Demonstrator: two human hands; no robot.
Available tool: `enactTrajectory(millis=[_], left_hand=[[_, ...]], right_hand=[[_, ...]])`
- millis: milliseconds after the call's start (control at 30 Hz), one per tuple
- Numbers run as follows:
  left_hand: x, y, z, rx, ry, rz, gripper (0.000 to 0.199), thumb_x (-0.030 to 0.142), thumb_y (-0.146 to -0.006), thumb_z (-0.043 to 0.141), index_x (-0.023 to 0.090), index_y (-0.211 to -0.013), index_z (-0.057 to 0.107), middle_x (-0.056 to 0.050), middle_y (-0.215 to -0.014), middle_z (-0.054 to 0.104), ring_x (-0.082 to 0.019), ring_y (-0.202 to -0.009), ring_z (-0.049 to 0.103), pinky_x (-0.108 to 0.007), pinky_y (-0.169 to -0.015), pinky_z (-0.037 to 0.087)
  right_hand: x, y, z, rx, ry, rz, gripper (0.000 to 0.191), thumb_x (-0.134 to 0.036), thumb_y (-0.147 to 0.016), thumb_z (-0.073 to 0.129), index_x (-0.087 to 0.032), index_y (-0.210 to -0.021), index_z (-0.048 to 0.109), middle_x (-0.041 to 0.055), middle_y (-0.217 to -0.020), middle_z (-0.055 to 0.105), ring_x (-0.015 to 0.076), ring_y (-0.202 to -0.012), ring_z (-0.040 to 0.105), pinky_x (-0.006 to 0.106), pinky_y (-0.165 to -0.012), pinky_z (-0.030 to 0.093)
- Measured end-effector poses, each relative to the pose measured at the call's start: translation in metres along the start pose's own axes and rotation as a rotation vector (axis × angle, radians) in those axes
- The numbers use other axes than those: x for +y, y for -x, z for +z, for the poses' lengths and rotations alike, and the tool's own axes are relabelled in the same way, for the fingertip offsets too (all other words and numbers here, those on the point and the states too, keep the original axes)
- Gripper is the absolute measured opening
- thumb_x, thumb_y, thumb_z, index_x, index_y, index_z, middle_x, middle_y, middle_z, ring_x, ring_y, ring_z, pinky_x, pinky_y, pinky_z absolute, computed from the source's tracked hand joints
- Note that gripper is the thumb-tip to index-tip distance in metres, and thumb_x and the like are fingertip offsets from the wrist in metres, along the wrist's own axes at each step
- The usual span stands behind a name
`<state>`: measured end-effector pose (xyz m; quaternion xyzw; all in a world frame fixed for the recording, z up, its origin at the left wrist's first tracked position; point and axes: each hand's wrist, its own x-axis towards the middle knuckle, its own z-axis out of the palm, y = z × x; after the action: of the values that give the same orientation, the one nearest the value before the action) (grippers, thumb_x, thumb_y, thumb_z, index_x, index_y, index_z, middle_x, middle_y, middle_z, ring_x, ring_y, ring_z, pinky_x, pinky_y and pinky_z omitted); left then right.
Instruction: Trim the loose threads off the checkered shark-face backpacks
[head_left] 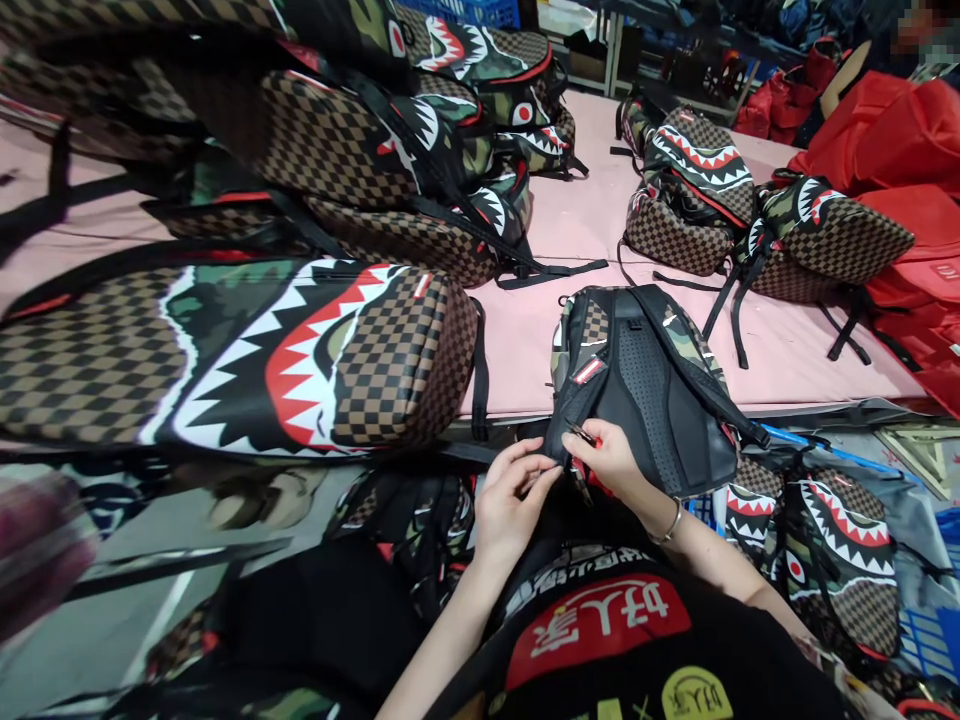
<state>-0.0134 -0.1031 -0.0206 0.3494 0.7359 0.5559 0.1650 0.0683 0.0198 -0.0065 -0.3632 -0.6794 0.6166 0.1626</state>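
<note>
On my head cam, the black-backed camo/check backpack (645,400) lies back panel up at the near edge of the pink table (570,222), its lower end overhanging a bit. L hand (510,500) has thumb + fingertips pinched at the bag's lower L corner; exact bit pinched is too small to tell. R hand (616,462) grips a slim dark tool (581,433), poss. snips, right by that corner. Progress, my read: this bag's mostly made up, w/ straps on, padded panel in & red/white tag (589,368) attached; the corner under the fingers looks like the bit left, so I'd call it mid-job. Can't check the front, it's face down. Big shark-mouth backpack (247,350) lies L of it, backpack pile (330,140) behind that, smaller backpack cluster (701,165) far R, near red bags (892,140). Can't tell which of those are done vs. waiting; all look assembled, no hand on any.
</note>
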Motion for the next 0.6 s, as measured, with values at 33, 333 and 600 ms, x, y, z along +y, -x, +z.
enactTrajectory(millis=[33,333,600], left_hand=[[0.001,-0.002,0.000,0.007,-0.046,0.036,0.012,0.030,-0.075,0.061,0.020,-0.078,0.065,-0.006,-0.103,0.057,-0.016,-0.082,0.060,-0.028,-0.067,0.053],[0.003,-0.003,0.006,0.113,-0.061,0.081,0.012,0.024,-0.079,0.053,0.019,-0.070,0.059,-0.004,-0.090,0.054,-0.015,-0.080,0.054,-0.027,-0.068,0.045],[0.006,-0.001,0.011,0.098,-0.052,0.063,0.012,0.023,-0.079,0.051,0.020,-0.069,0.057,-0.003,-0.089,0.052,-0.017,-0.085,0.052,-0.031,-0.078,0.042]], right_hand=[[0.000,-0.001,0.000,0.000,0.016,0.002,0.035,-0.044,-0.072,0.054,-0.019,-0.053,0.039,-0.0075,-0.047,0.033,0.0065,-0.045,0.029,0.020,-0.045,0.026],[-0.016,0.028,-0.024,0.151,0.494,-0.297,0.018,-0.031,-0.084,0.048,-0.019,-0.096,0.054,0.0022,-0.088,0.060,0.0143,-0.079,0.053,0.025,-0.072,0.040],[-0.021,0.052,-0.040,0.010,1.128,-0.542,0.014,-0.023,-0.087,0.050,-0.021,-0.099,0.057,0.0032,-0.085,0.061,0.0157,-0.075,0.050,0.027,-0.063,0.031]])
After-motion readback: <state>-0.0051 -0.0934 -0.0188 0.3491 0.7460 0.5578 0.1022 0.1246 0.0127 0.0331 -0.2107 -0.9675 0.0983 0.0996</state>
